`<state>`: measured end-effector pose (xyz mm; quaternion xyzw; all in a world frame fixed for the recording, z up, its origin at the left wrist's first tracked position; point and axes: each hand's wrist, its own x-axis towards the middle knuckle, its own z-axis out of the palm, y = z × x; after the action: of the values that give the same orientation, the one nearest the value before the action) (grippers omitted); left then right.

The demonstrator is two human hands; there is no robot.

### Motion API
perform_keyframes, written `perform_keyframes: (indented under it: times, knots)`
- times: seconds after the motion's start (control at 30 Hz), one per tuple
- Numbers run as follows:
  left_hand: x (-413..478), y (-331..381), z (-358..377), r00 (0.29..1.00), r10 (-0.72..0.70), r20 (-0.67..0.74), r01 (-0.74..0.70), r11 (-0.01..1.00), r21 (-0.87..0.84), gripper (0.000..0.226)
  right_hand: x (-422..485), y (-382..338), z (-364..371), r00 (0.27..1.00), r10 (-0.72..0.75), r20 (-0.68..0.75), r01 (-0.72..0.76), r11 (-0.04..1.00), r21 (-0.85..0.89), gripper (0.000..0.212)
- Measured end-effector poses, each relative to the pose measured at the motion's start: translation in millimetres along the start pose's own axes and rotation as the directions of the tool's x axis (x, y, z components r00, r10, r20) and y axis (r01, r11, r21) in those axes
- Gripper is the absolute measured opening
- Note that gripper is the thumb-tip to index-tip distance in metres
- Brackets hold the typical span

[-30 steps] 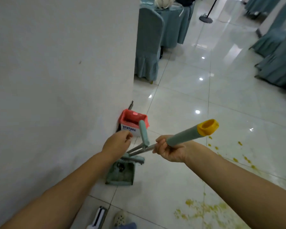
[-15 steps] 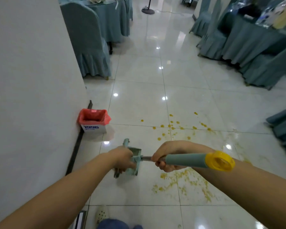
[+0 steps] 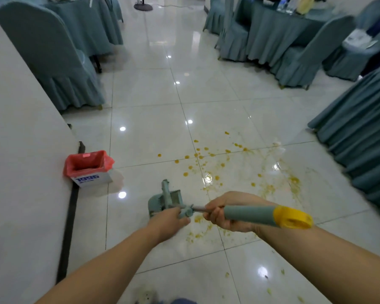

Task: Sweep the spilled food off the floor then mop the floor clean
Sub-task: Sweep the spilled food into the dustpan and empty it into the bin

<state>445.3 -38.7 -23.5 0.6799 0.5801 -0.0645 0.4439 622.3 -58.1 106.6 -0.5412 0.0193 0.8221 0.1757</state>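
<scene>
Broom handle gripped by R hand, L hand clasps dustpan, fingers hidden

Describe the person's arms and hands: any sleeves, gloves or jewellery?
Both are bare. The left forearm and right forearm show no sleeve up to the frame's edge. The left hand and right hand wear no gloves; no watch, bracelet or ring is visible.
</scene>
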Motion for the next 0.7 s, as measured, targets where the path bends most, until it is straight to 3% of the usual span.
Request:
perform_keyframes:
  times: [0.17, 0.33, 0.57, 0.7]
  knots:
    - [3, 9, -3, 0.999, 0.026, -0.025, -0.029, 0.993, -0.117, 0.026, -6, 10, -9, 0.997, -0.061, -0.057, 0.052, 0.988, -0.147, 0.025]
    - [-3, 1, -15, 0.994, 0.092, -0.062, -0.092, 0.996, -0.007, 0.024, -1, 32, 1, 0.973, -0.197, -0.117, 0.182, 0.975, -0.13, 0.023]
    - [-7, -4, -40, 0.972, 0.104, -0.211, -0.091, 0.993, 0.07, 0.032, 18, 53, 41, 0.849, -0.495, -0.187, 0.477, 0.869, -0.136, 0.013]
    - [-2, -29, -71, 0.954, 0.003, -0.301, 0.003, 1.0, 0.02, 0.039, 24, 64, 37, 0.788, -0.554, -0.268, 0.577, 0.817, 0.011, 0.008]
